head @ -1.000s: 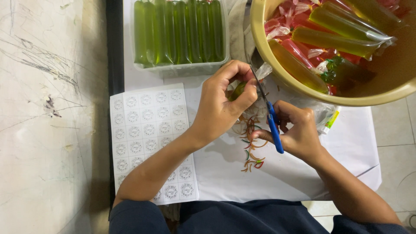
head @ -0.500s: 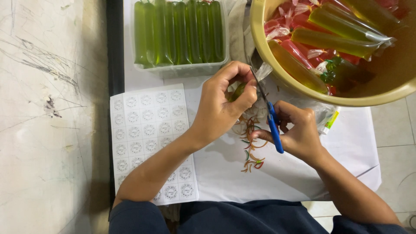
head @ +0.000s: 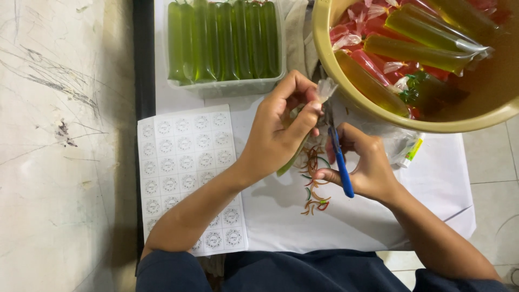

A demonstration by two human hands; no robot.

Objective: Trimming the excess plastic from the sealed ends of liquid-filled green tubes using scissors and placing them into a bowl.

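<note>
A green ice pop tube (head: 294, 154) is held over the white sheet (head: 432, 184), its twisted plastic tail (head: 326, 87) pinched between thumb and fingers of the left hand (head: 281, 130). Blue-handled scissors (head: 339, 162) are gripped closed-fisted by the right hand (head: 365, 165), blades at the tail. Trimming appears to be in hand; a steady, taut tail is called for. Rubber bands (head: 313, 189), a sticker sheet (head: 189, 173), a tray of green tubes (head: 224, 46) and a yellow basin (head: 346, 81) lie around.
</note>
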